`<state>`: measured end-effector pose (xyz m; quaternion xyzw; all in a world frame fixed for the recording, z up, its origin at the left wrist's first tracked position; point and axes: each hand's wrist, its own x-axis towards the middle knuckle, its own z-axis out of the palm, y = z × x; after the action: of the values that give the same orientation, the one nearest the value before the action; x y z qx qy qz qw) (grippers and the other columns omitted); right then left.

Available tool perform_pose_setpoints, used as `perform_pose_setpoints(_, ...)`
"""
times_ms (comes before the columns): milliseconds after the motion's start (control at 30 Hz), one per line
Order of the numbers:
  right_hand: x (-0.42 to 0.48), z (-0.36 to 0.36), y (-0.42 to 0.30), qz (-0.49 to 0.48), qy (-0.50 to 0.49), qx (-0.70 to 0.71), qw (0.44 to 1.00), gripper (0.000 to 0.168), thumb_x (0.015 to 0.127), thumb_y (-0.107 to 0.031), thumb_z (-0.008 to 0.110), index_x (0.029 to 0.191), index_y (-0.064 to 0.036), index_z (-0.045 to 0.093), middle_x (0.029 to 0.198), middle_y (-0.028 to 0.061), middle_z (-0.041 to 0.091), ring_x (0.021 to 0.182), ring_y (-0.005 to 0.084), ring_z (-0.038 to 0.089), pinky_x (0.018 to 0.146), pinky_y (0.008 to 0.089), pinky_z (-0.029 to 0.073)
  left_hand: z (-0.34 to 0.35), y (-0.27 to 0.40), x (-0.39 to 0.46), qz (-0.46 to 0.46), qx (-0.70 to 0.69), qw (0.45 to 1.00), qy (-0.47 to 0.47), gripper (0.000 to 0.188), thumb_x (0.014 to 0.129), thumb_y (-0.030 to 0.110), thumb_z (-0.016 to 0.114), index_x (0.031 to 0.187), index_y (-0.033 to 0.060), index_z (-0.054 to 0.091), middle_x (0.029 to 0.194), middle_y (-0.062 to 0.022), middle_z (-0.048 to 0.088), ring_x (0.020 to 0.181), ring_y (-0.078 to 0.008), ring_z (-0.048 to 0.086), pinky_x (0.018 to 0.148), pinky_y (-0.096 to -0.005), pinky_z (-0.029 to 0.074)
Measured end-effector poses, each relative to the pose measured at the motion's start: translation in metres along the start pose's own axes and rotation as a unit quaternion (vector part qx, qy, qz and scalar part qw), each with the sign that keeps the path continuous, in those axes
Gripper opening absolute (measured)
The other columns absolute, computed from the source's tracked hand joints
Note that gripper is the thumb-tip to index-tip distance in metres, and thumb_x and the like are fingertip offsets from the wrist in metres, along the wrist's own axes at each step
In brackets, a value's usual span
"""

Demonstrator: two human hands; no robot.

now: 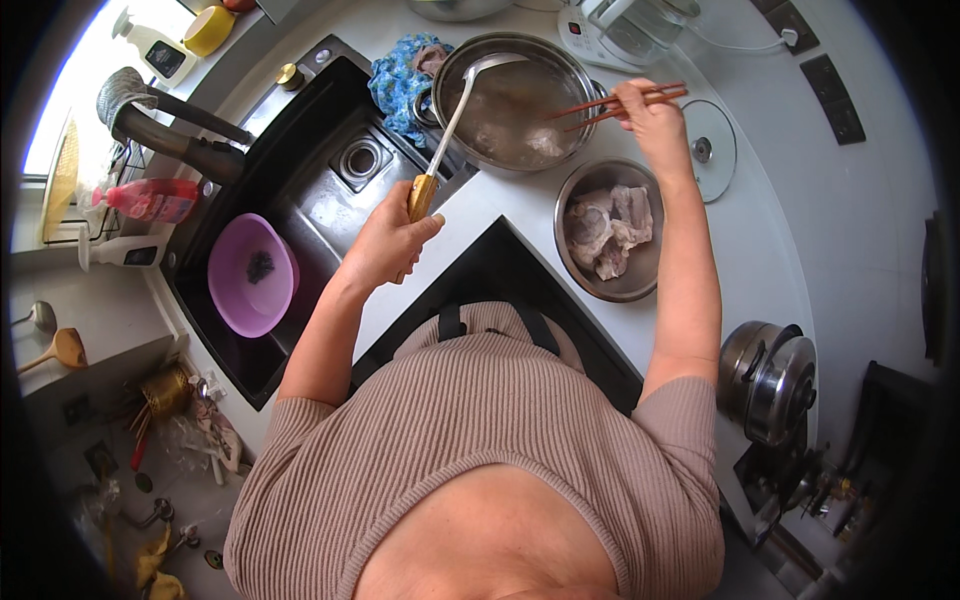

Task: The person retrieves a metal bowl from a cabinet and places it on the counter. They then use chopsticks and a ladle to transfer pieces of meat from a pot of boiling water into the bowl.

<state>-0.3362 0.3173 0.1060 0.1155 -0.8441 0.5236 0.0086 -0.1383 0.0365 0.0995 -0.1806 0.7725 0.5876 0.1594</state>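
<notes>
My left hand (394, 238) grips the wooden handle of a metal ladle or skimmer (455, 112), whose head rests at the far rim of a steel pot (517, 163). Cloudy brownish liquid (510, 101) fills the pot, and a pale piece of meat (545, 141) breaks its surface. Over the pot's right rim, my right hand (646, 112) holds a pair of reddish-brown chopsticks (589, 110), tips apart above the liquid. No food shows between the tips. Below that hand, a steel bowl (564, 259) holds several pieces of pale meat (609, 229).
A glass lid (711, 150) lies right of the bowl. A blue patterned cloth (401, 82) touches the pot's left side. The black sink (315, 199) at left contains a purple basin (251, 307). An electric kettle (622, 34) stands behind; a lidded steel pot (765, 382) sits at right.
</notes>
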Motion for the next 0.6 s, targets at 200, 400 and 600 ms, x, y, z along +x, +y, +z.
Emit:
perform_pose_setpoints(200,0.015,0.031,0.013,-0.022,-0.06,-0.067,0.996,0.034,0.093,-0.035,0.059,0.09,-0.001,0.065,0.076,0.0043,0.066,0.067,0.0096,0.057,0.062,0.0246,0.046,0.001,-0.001,0.002,-0.002,-0.013,1.0,-0.018,0.048,0.088,0.021,0.062,0.123,-0.0025,0.04,0.059,-0.0016,0.046,0.042,-0.009,0.045,0.033,-0.0244,0.035)
perform_pose_setpoints(400,0.019,0.043,0.046,0.03,-0.096,-0.043,0.994,0.032,0.092,-0.035,0.06,0.092,-0.003,0.066,0.077,0.0041,0.067,0.066,0.0097,0.059,0.059,0.0232,0.046,0.0,-0.002,-0.001,-0.002,-0.012,1.0,-0.006,0.048,0.088,0.022,0.062,0.123,-0.0022,0.04,0.059,-0.0016,0.045,0.042,-0.009,0.045,0.032,-0.0244,0.035)
perform_pose_setpoints(600,0.016,0.035,0.049,0.088,-0.09,0.057,0.99,0.031,0.091,-0.033,0.06,0.089,-0.003,0.066,0.077,0.0068,0.067,0.065,0.0114,0.063,0.056,0.0225,0.052,-0.001,-0.002,0.0,0.0,-0.004,1.0,-0.003,0.048,0.088,0.022,0.062,0.124,-0.0022,0.04,0.059,-0.0019,0.046,0.042,-0.0092,0.046,0.033,-0.0245,0.036)
